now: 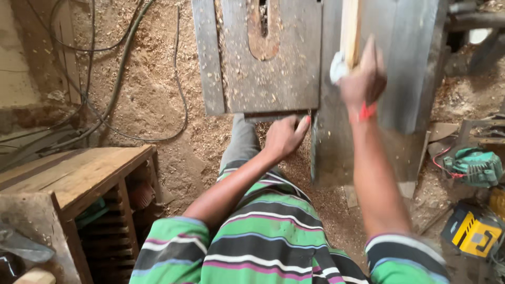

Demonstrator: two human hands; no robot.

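- A sawdust-covered saw desk (263,79) fills the far centre, its blade slot empty of wood.
- A pale wooden strip (350,31) lies on the desk's right side, beside the slot, not yet at it.
- The right hand (363,81), blurred, has its fingers wrapped around the strip's near end.
- The left hand (284,137) rests at the desk's near edge, fingers curled together.

A worn, matt grey metal saw table (273,68), speckled with sawdust, carries a rusty brown insert plate (263,39). The right hand (363,79) grips a pale, smooth-planed wooden strip (350,29) with a scrap of white cloth (337,68); the left hand (284,138) rests at the table's dull edge. Loose, coarse sawdust (152,89) coats the ground beside a rough, unfinished wooden bench (73,171). The striped shirt (263,247) is soft knitted fabric.
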